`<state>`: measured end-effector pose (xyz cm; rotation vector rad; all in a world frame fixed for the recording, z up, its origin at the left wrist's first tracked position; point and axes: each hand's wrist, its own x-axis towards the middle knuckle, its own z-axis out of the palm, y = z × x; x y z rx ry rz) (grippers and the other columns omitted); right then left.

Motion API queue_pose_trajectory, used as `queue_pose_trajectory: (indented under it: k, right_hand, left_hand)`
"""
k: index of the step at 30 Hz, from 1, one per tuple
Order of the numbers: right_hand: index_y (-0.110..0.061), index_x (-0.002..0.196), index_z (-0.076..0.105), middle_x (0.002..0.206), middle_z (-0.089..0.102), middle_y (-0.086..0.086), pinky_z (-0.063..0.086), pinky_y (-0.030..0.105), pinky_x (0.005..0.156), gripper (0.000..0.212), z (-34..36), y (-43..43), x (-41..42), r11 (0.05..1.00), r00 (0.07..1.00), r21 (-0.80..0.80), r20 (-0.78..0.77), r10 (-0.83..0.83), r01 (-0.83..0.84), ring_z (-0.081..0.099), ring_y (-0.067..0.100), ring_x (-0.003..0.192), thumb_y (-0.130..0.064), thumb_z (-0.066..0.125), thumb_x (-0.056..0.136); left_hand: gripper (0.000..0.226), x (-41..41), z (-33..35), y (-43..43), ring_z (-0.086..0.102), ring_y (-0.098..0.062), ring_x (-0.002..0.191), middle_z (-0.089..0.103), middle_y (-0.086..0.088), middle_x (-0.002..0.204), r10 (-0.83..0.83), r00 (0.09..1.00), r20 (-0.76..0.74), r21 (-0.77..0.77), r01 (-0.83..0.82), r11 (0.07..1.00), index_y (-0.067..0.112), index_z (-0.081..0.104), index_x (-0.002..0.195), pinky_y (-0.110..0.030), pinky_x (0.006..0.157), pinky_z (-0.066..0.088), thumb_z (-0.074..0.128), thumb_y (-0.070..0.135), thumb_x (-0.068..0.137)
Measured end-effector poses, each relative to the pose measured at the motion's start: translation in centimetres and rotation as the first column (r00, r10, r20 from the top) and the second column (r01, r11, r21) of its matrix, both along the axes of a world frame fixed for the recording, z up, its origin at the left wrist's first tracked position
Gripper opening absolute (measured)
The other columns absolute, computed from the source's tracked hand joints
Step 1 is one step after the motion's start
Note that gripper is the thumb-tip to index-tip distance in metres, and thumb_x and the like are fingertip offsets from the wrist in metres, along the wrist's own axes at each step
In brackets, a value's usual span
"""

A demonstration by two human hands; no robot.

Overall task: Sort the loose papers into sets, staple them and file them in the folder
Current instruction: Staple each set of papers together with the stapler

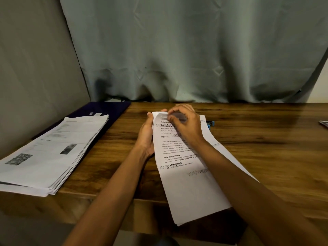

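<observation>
A set of printed papers (188, 183) lies in the middle of the wooden desk (257, 148), its lower end hanging past the front edge. My left hand (146, 137) grips the set's upper left edge. My right hand (184, 121) pinches the top corner, where the sheet curls up. A blue stapler (211, 123) peeks out just behind the papers, right of my right hand. A thick stack of loose papers (51, 153) lies at the left on a dark blue folder (106, 108).
A grey-green curtain (195, 50) hangs right behind the desk. A grey padded panel (32, 77) stands at the left. Some printed item (324, 123) shows at the far right edge.
</observation>
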<state>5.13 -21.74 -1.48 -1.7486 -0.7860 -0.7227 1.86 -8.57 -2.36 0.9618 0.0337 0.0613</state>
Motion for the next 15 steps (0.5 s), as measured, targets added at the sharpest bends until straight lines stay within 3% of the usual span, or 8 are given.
queue_pose_trajectory:
  k: [2,5,9,12,15]
  right_hand:
    - [-0.017,0.095,0.070,0.100,0.063,-0.014,0.034,0.008,0.090,0.010,0.1,0.2,0.0,1.000,1.000,-0.016,0.016,0.019,-0.019,0.051,0.007,0.106,-0.016,0.070,0.085]
    - [-0.018,0.101,0.071,0.106,0.065,-0.010,0.031,0.005,0.092,0.014,0.1,0.4,0.0,0.999,1.000,-0.039,0.020,0.014,-0.013,0.051,0.008,0.110,-0.019,0.066,0.087]
    - [-0.018,0.107,0.071,0.109,0.061,-0.012,0.027,0.001,0.092,0.019,0.3,0.8,-0.3,0.999,1.000,-0.046,0.016,0.015,-0.014,0.047,0.004,0.112,-0.018,0.066,0.088]
    - [-0.016,0.110,0.070,0.114,0.064,-0.004,0.029,-0.001,0.090,0.022,0.4,1.0,-0.7,0.998,0.999,-0.032,-0.007,0.046,-0.047,0.049,0.006,0.113,-0.018,0.065,0.089]
    - [-0.017,0.113,0.070,0.117,0.065,-0.001,0.033,0.002,0.090,0.024,0.5,1.2,-1.0,0.997,0.997,-0.010,-0.025,0.073,-0.073,0.052,0.008,0.115,-0.020,0.063,0.091]
  left_hand:
    - [0.058,-0.1,0.0,0.0,0.063,-0.033,0.097,0.066,-0.020,0.108,-0.022,0.999,-0.026,0.002,0.022,1.000,0.011,0.064,0.116,-0.046,0.095,0.048,0.032,0.057,0.097]
    - [0.063,-0.3,-0.1,0.2,0.059,-0.038,0.108,0.061,-0.025,0.119,-0.045,0.998,-0.054,0.011,0.045,0.999,0.008,0.062,0.120,-0.050,0.099,0.045,0.038,0.060,0.093]
    - [0.059,-0.2,0.0,0.1,0.064,-0.035,0.099,0.065,-0.022,0.112,-0.058,0.997,-0.046,0.016,0.058,0.998,0.010,0.066,0.113,-0.046,0.091,0.051,0.039,0.059,0.093]
    - [0.058,-0.4,0.0,0.1,0.064,-0.034,0.097,0.066,-0.021,0.108,-0.048,0.999,-0.022,0.053,0.050,0.997,0.009,0.063,0.117,-0.043,0.087,0.053,0.042,0.056,0.093]
    - [0.062,-0.4,0.0,0.0,0.061,-0.037,0.106,0.062,-0.024,0.118,-0.046,0.999,0.003,0.073,0.045,0.996,0.010,0.062,0.122,-0.046,0.092,0.051,0.051,0.058,0.084]
